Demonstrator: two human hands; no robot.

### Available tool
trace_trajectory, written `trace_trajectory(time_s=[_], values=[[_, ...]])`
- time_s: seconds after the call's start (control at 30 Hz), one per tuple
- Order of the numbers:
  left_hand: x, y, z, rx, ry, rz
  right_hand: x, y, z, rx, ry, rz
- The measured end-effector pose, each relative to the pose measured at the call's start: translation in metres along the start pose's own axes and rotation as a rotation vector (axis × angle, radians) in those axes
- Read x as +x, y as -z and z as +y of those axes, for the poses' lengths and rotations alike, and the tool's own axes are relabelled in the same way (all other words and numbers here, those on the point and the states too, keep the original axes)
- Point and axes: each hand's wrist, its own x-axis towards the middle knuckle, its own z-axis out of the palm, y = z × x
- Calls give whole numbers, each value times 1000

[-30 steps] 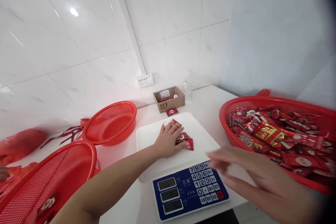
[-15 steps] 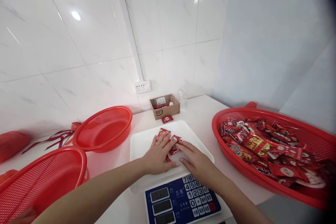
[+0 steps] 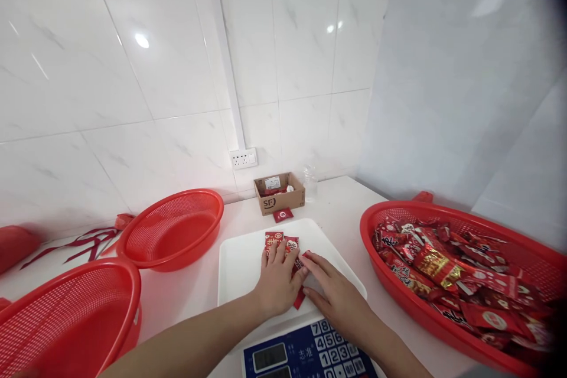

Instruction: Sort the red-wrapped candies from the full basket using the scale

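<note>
Several red snack packets (image 3: 274, 240) lie gathered on the white weighing pan of a scale (image 3: 241, 271). My left hand (image 3: 279, 280) rests over them, palm down, its fingers closed around their near part and the thumb along the right side. From the right, my right hand (image 3: 330, 286) holds the packets' edge with its fingertips, the thumb lower down. A red end of one packet sticks out below, between the two hands. Much of the packets is hidden under my fingers. The scale's blue keypad panel (image 3: 305, 354) sits in front, partly covered by my right forearm.
A big red basket (image 3: 370, 230) full of snack packets stands on the right. Two red mesh baskets (image 3: 212, 207) are on the left, beside dark red ribbons (image 3: 93, 242). Behind the scale is a small cardboard box (image 3: 283, 204), with one red packet (image 3: 283, 215) before it.
My hands have come closer together and drawn the packets into a tighter group. My left fingers are less spread. The view has tilted up slightly.
</note>
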Motion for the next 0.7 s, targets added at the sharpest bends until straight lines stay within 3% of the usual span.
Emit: trace_trajectory(time_s=[0.1,0.27,0.43,0.53,0.7], values=[[-5,10,-1,-31,-40,-70,-1,1,-1,23,-1,1],[-9,28,-22,27,-271,-175,0,3,-1,7,-10,-95],[-6,19,-24,25,-168,-84,10,6,-10,5,-45,-205],[-6,9,-18,-111,-92,-32,17,4,-17,-17,-38,-229],[-15,6,-24,-372,-116,46,28,-2,-20,-46,-10,-222]])
